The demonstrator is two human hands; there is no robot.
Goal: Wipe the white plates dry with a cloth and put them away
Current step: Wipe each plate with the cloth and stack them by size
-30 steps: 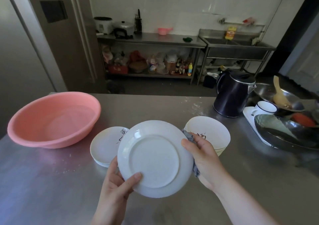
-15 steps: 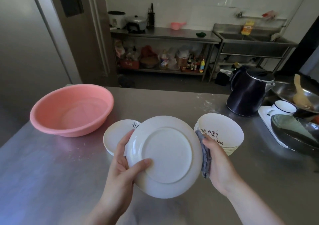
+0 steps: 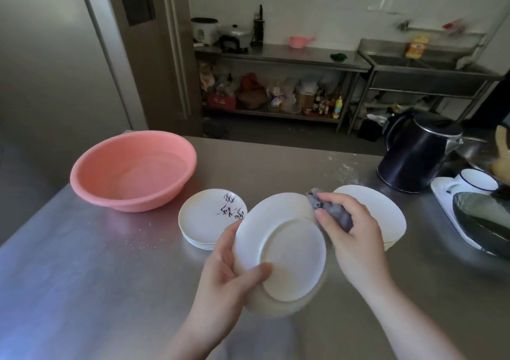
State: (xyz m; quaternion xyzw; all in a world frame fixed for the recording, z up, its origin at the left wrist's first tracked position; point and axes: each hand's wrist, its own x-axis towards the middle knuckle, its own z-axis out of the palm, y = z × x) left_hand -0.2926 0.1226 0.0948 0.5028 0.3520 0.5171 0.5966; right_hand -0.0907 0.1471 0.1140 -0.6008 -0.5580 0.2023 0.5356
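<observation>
The left hand (image 3: 220,274) grips a white plate (image 3: 278,243) by its lower rim, thumb curled over the underside, holding it tilted above the near middle of the steel counter (image 3: 82,263). The right hand (image 3: 353,232) clutches a grey cloth (image 3: 328,210) bunched in its curled fingers, the cloth apparently touching the plate's upper rim, though blur hides the contact. Behind the hands sit two stacks: marked plates (image 3: 209,216) to the left, plain ones (image 3: 378,210) to the right. A pink basin (image 3: 132,172) stands toward the counter's far left, a dark kettle (image 3: 414,152) toward its far right.
</observation>
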